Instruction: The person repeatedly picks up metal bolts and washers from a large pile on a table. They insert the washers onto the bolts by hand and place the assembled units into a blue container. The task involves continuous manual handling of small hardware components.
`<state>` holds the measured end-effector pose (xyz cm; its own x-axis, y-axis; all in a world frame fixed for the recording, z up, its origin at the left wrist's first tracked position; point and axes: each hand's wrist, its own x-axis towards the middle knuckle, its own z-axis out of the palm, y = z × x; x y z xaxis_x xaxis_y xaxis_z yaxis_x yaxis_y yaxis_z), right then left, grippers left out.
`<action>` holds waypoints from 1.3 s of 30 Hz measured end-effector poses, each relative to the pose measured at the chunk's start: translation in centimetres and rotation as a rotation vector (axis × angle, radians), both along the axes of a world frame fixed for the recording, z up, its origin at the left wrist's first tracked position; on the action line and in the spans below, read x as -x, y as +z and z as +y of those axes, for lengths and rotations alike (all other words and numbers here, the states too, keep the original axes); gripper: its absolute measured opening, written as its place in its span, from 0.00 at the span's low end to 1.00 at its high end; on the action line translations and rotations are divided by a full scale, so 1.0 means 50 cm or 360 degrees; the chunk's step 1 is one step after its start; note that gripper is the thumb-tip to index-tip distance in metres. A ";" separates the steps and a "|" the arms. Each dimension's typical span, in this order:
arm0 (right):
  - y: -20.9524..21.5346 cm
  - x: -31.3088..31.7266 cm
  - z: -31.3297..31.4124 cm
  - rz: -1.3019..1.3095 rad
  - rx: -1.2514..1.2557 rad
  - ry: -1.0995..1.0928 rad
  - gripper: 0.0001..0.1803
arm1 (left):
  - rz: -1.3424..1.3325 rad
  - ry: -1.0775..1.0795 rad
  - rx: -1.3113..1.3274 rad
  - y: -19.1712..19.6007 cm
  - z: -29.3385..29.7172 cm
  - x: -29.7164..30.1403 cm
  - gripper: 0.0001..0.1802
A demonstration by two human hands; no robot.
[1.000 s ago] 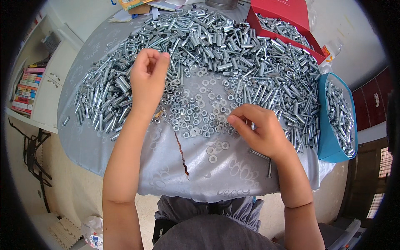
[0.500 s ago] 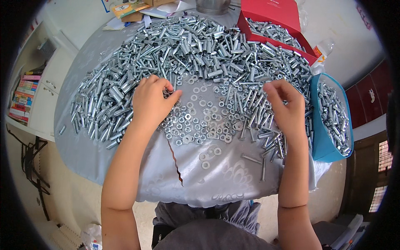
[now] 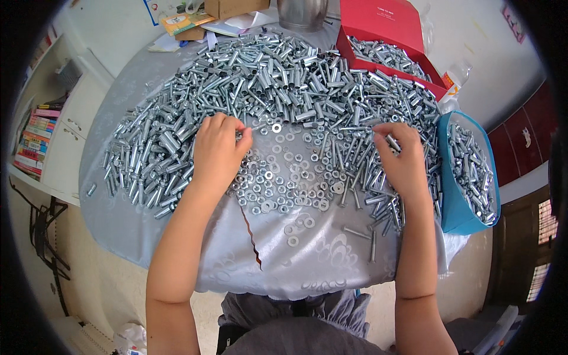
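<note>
My left hand (image 3: 218, 148) is over the left part of a large heap of metal sleeves and bolts (image 3: 278, 74), beside loose washers and nuts (image 3: 278, 183). Its fingers are curled, with the thumb close to the index finger. Farther right, my right hand (image 3: 407, 160) hovers over long bolts (image 3: 355, 148). There the thumb and index finger meet in a pinch, bolts showing through the gap behind them. Whatever either hand may hold is too small or hidden to make out. Two bolts (image 3: 373, 245) and several washers (image 3: 293, 231) lie apart toward the near edge.
A grey cloth (image 3: 219, 254) with a jagged tear covers the round table. At the back right stands a red box (image 3: 435, 80) of sleeves; a blue bin (image 3: 470, 219) of fasteners is at the right. A metal pot (image 3: 302, 15), cardboard box (image 3: 234, 7) and papers sit behind the heap.
The whole view has shifted slightly. My left hand's thumb has drawn a little left and nearer its fingers; my right thumb and index finger have come closer together.
</note>
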<state>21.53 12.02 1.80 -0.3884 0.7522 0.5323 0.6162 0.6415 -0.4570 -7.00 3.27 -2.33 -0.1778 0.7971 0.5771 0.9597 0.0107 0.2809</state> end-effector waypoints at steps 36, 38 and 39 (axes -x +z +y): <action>-0.045 0.108 0.049 -0.0565 -0.0173 0.0392 0.08 | -0.0246 -0.0294 -0.0274 0.036 -0.008 -0.036 0.09; -0.035 0.105 0.051 -0.0543 -0.0181 0.0462 0.07 | -0.0282 -0.0331 -0.0247 0.035 -0.010 -0.034 0.08; -0.026 0.102 0.047 -0.0555 -0.0087 0.0444 0.06 | -0.0297 -0.0347 -0.0235 0.035 -0.010 -0.032 0.08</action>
<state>16.44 14.38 0.51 -0.7357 0.5675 0.3697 0.5271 0.8225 -0.2136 -5.39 2.76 -0.60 -0.1257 0.7382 0.6628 0.8667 -0.2434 0.4355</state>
